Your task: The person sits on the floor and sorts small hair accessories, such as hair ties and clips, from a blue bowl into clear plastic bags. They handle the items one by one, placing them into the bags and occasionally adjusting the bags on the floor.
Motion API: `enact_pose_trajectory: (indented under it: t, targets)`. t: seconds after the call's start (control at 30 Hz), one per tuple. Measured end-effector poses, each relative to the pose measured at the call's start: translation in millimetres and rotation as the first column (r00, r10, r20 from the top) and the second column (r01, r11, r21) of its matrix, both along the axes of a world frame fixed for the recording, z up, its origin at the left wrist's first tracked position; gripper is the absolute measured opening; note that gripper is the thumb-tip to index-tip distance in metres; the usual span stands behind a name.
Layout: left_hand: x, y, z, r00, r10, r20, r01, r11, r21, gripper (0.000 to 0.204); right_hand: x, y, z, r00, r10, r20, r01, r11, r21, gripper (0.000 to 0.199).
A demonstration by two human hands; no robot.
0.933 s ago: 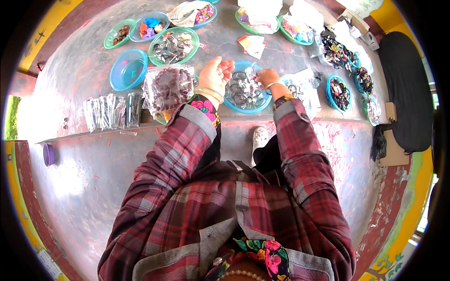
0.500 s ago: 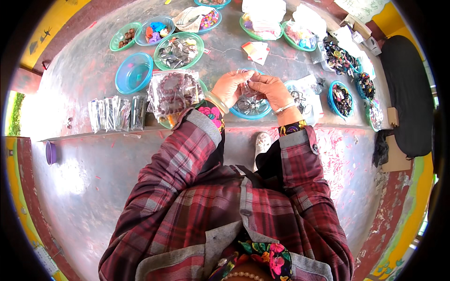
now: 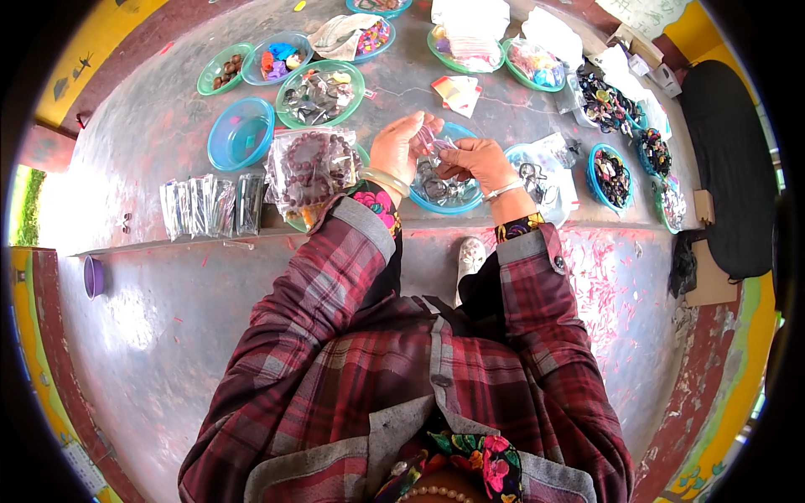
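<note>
Over a blue basket (image 3: 449, 196) of small clear packets, my two hands hold a small clear plastic bag (image 3: 431, 142) with a pinkish sheen. My left hand (image 3: 395, 151), wearing a pale bangle, is closed on one side of it. My right hand (image 3: 480, 164), with a thin silver bracelet, pinches the lower right side. What the bag contains is too small to make out. Close to my left wrist, a clear bag of dark red bead strings (image 3: 310, 168) lies on a green basket. At my right wrist stands a blue tray (image 3: 549, 194) with dark-and-clear packets.
Long narrow packets (image 3: 210, 204) lie in a row at the ledge's left. Beyond them are a blue basket (image 3: 241, 134) and a green basket (image 3: 320, 95). Red and white cards (image 3: 458, 95) lie ahead. Several baskets of dark hair ties (image 3: 610, 178) stand right. A purple cup (image 3: 92, 277) sits lower left.
My hands have drawn slightly apart, the left shifting up and left, the right a little down. The bag between them now shows more, stretched between the fingers.
</note>
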State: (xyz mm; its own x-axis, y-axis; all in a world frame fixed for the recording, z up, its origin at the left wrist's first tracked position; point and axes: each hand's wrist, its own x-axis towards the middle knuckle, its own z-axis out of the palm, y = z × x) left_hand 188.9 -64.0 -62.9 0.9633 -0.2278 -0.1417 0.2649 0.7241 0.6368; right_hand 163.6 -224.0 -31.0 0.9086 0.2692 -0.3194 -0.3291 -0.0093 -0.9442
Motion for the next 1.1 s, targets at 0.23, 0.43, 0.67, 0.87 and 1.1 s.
enact_pose_trajectory:
  t: [0.23, 0.43, 0.67, 0.87, 1.1]
  targets:
    - [-1.8, -2.1, 3.9, 0.997, 0.068, -0.034, -0.069, 0.998, -0.003, 0.028, 1.9, -2.8, 1.0, 0.998, 0.048, -0.028, -0.049, 0.998, -0.047, 0.018]
    - [-2.5, -4.4, 17.0, 0.992, 0.038, -0.121, -0.043, 0.998, -0.040, 0.031, 2.6, -14.0, 2.3, 0.991, -0.119, -0.065, 0.125, 0.988, 0.096, 0.020]
    - [-7.3, -8.8, 5.8, 0.974, -0.226, 0.001, 0.225, 0.970, 0.092, 0.026, 3.0, 5.0, -4.9, 0.998, -0.044, -0.039, 0.048, 0.994, 0.094, 0.020]
    - [-6.9, -8.2, 5.8, 0.981, -0.192, 0.002, 0.192, 0.981, 0.031, 0.026, -3.0, 16.3, -3.5, 0.993, 0.001, -0.117, 0.012, 0.994, 0.111, 0.019]
    - [3.6, 2.1, -4.1, 0.999, -0.030, -0.025, 0.030, 0.999, 0.040, 0.023, 5.9, -7.5, -12.8, 0.997, 0.080, -0.020, -0.082, 0.983, -0.165, 0.020]
